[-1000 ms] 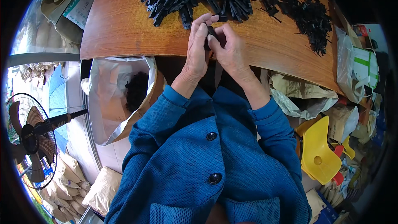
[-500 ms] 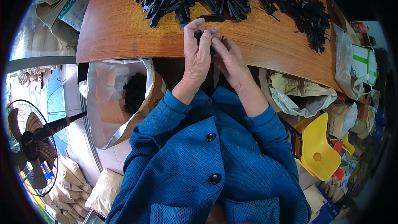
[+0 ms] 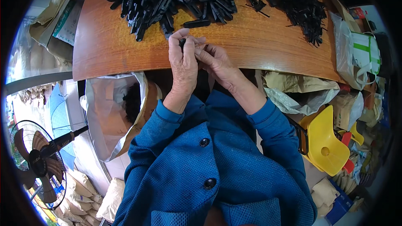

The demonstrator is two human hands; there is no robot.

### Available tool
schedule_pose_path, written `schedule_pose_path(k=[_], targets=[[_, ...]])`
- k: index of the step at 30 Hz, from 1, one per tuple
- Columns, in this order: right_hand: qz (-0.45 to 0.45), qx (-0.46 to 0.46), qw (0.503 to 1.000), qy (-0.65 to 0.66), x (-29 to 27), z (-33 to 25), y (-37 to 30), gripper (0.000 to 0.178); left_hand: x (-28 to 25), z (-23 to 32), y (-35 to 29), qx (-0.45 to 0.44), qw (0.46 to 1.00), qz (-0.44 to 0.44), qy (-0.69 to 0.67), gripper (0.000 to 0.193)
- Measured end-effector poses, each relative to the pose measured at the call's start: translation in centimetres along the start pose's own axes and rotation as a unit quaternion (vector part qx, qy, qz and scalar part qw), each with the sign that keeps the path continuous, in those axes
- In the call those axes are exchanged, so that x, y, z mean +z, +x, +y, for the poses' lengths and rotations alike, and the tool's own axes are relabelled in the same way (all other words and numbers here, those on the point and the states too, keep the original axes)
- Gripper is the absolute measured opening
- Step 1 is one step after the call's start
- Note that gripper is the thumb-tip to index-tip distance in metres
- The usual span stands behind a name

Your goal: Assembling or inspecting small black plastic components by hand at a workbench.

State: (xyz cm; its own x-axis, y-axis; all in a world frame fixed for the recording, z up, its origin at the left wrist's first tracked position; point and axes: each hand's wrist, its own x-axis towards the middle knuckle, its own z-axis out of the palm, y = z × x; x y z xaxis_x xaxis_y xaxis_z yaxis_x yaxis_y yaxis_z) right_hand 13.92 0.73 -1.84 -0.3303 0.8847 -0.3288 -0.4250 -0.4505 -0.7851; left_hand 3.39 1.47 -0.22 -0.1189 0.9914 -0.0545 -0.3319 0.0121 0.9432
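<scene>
Above the near edge of the wooden table (image 3: 125,54), my two hands meet. My left hand (image 3: 183,65) is closed around a small black plastic part (image 3: 181,43), of which only a bit shows between the fingers. My right hand (image 3: 217,63) touches the left one, its thumb and fingers pinched at the same part; the grip point is mostly hidden. Just beyond my fingertips lies a single long black plastic part (image 3: 197,23). Behind it rises a heap of similar long black parts (image 3: 163,2).
A heap of thin black pieces (image 3: 307,16) spreads at the far right. Below the table edge stand an open white-lined sack (image 3: 98,121) with dark contents on the left and another sack (image 3: 289,100) on the right. A fan (image 3: 37,163) and a yellow chair (image 3: 328,146) flank me.
The whole view has shifted, so table and heaps sit lower and further left. My hands stay together near the table edge; less of the black part shows between them.
</scene>
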Motion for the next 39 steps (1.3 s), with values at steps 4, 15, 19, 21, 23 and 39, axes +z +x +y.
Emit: schedule_pose_path(k=[4,15,19,21,23,39], targets=[[0.01,-0.043,0.999,0.0,-1.0,-0.2,-0.4,0.029,1.7,-0.5,0.4,-0.017,1.0,0.001,-0.025,0.027],[0.272,-0.213,0.455,-0.821,-13.5,-12.0,2.0,0.048,0.5,-0.4,4.8,-0.132,0.99,-0.05,0.03,0.042],[0.248,-0.265,0.407,-0.838,-16.9,-11.8,2.9,0.039,1.0,-1.3,5.6,-0.124,0.973,-0.107,0.165,0.034],[0.247,-0.271,0.423,-0.829,-17.3,-11.1,2.6,0.034,0.7,-1.5,5.3,-0.107,0.974,-0.097,0.176,0.028],[0.244,-0.277,0.44,-0.819,-17.1,-10.4,2.3,0.03,0.0,-1.7,4.9,-0.089,0.975,-0.086,0.186,0.021],[0.237,-0.233,0.9,-0.281,-8.0,-7.1,-2.6,0.018,-4.5,0.9,-0.5,0.042,0.988,-0.11,0.101,0.025]])
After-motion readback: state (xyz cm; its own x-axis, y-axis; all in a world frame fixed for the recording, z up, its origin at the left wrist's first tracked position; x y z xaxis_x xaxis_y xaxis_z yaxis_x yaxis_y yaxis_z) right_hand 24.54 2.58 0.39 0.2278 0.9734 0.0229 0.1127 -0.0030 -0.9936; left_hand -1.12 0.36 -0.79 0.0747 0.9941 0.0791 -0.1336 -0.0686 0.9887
